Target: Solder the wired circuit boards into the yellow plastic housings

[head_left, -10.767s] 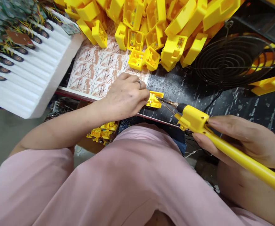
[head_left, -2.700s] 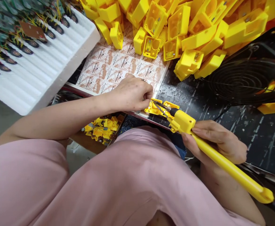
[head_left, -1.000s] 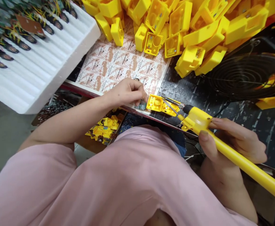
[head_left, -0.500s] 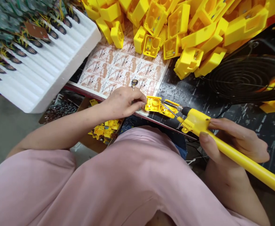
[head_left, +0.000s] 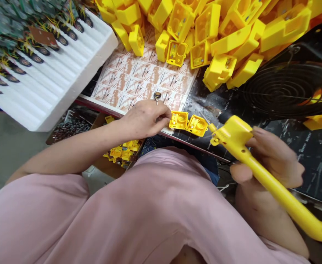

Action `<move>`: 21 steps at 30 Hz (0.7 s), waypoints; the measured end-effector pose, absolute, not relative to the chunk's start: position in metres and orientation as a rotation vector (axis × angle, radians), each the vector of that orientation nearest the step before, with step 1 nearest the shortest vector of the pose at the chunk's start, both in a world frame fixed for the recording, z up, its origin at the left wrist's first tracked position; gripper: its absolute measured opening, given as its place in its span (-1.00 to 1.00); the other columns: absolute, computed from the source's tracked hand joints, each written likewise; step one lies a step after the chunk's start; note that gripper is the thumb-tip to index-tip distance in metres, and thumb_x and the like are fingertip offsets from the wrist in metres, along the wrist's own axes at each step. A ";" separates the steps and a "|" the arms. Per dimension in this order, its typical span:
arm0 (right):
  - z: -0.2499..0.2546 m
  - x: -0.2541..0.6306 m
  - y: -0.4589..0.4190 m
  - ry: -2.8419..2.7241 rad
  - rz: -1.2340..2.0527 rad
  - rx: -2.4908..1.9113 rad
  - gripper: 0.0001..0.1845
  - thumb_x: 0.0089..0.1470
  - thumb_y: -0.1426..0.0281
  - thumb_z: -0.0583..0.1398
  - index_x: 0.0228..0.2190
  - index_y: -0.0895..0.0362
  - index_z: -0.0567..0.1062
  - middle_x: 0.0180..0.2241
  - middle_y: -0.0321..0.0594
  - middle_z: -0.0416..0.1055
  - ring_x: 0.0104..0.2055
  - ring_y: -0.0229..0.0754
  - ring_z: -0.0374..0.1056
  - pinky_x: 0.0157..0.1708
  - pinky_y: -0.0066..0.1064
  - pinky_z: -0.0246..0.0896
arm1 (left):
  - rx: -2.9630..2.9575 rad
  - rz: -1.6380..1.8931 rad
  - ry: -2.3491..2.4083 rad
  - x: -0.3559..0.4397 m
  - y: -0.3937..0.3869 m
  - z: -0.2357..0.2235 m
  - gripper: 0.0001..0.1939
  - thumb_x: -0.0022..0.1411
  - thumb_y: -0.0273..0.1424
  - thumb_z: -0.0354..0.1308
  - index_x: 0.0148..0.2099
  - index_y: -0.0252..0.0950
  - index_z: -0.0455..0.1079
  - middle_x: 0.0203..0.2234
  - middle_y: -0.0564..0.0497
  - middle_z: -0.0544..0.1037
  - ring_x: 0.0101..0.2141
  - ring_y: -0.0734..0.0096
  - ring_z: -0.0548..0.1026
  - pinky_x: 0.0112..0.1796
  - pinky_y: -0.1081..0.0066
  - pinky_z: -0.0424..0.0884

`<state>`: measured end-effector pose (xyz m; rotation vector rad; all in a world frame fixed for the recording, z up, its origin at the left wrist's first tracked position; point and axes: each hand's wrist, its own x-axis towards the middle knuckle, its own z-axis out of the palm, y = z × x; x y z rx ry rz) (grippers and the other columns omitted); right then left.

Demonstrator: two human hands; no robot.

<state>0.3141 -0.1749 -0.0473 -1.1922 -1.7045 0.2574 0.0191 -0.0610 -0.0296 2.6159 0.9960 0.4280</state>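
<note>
My right hand (head_left: pixel 276 157) is wrapped round a yellow soldering iron (head_left: pixel 240 141) with a thin solder guide tube beside its dark tip holder. Its blurred tip hovers above the bench, just behind two small open yellow plastic cases. At the bench's front edge, my left hand (head_left: pixel 148 118) has thumb and forefinger closed at the left side of the left plastic case (head_left: pixel 178 120). The right plastic case (head_left: pixel 197 125) lies against it, slightly turned, and small metal parts show inside both. By the ring finger of my left hand is a small round dark part (head_left: pixel 157 95), likely on a ring.
Yellow housings (head_left: pixel 181 22) are heaped along the back of the bench. A black fan (head_left: pixel 284 91) stands at right. At left, a white foam tray (head_left: pixel 75 73) bears wired circuit boards (head_left: pixel 3 33). Below the edge sits a box of yellow parts (head_left: pixel 122 152).
The soldering iron has drawn back from the cases, its tip lifting away and swinging toward the back of the bench. My left hand and both cases stay nearly where they were.
</note>
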 end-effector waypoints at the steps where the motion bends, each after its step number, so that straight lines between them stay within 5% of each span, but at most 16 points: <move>1: -0.044 0.309 -0.172 -1.791 0.234 -1.164 -0.41 0.32 -0.01 0.25 0.25 -0.01 0.49 -0.29 -0.24 0.64 -0.34 -0.17 0.59 -0.32 -0.38 0.52 | 2.654 0.446 0.971 0.018 -0.061 -0.031 -0.72 0.38 -0.38 0.04 -0.23 -0.32 0.58 -0.47 0.00 0.60 -0.41 0.36 0.56 -0.31 0.41 0.37; 7: -0.039 0.274 -0.136 -2.123 -0.003 -1.019 -0.79 0.32 0.28 0.32 -0.04 0.06 0.59 -0.51 -0.38 0.43 -0.50 -0.29 0.41 -0.40 -0.45 0.33 | 2.733 0.429 0.920 0.014 -0.062 -0.038 -0.72 0.44 -0.38 0.00 -0.19 -0.34 0.52 -0.41 -0.04 0.58 -0.38 0.28 0.54 -0.27 0.33 0.42; 12: -0.057 0.259 -0.110 -2.299 0.008 -1.022 -0.64 0.39 0.20 0.24 0.11 0.09 0.45 -0.29 -0.27 0.55 -0.21 -0.16 0.55 0.14 -0.15 0.44 | 2.761 0.486 0.887 0.012 -0.063 -0.038 -0.73 0.46 -0.44 -0.03 -0.17 -0.37 0.49 -0.21 -0.17 0.59 -0.23 0.21 0.58 -0.21 0.31 0.50; 21: -0.053 0.257 -0.123 -2.111 -0.132 -1.105 -0.68 0.34 0.28 0.30 0.07 0.01 0.44 -0.43 -0.42 0.49 -0.40 -0.22 0.48 0.13 -0.13 0.42 | 2.661 0.330 0.858 0.017 -0.054 -0.029 -0.73 0.38 -0.37 0.03 -0.21 -0.32 0.55 -0.19 -0.11 0.61 -0.18 0.20 0.58 -0.12 0.27 0.49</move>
